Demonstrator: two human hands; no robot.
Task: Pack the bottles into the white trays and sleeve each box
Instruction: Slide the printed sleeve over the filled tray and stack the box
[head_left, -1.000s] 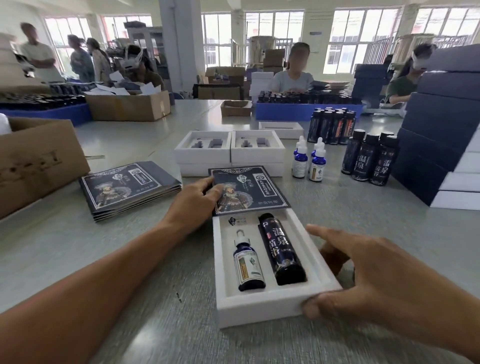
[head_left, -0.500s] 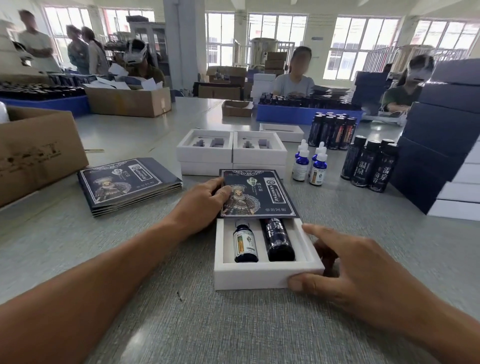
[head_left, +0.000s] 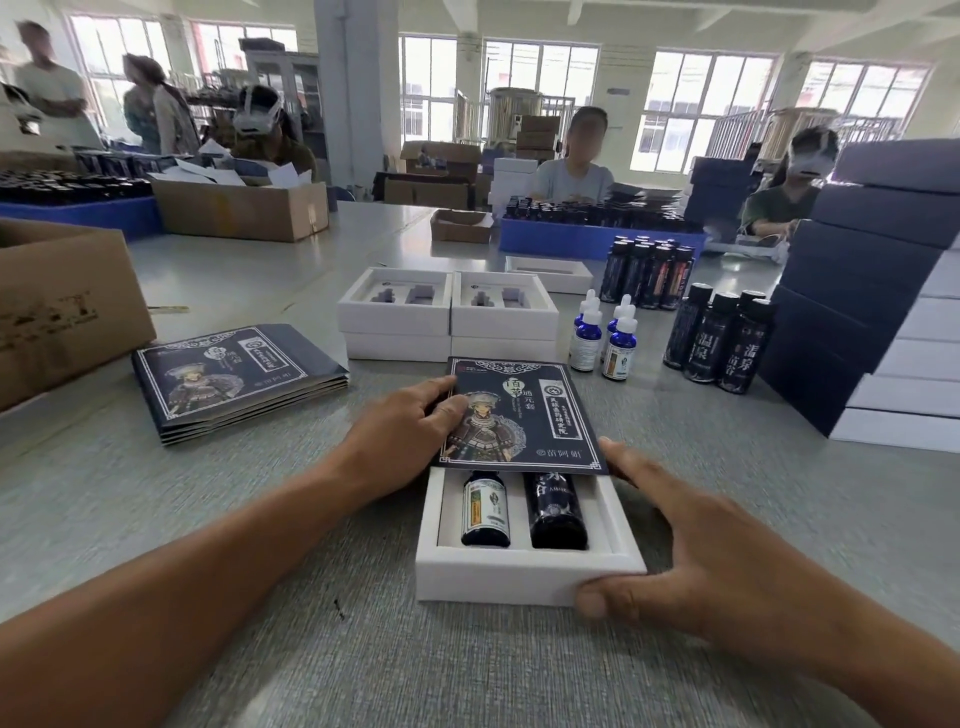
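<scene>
White tray (head_left: 524, 574), near the bench's front edge, half inside printed sleeve (head_left: 524, 415). Left hand (head_left: 400, 431) pinches the sleeve; right hand (head_left: 691, 561) grips the tray corner. Risk: skewed entry jams or tears the sleeve mouth.

- A packing workshop: a long grey table (head_left: 260, 519) shared by seated workers (head_left: 571, 171).
- Cardboard cartons (head_left: 244, 208), a blue crate of dark bottles (head_left: 597, 239), stacked navy boxes (head_left: 857, 291).
</scene>
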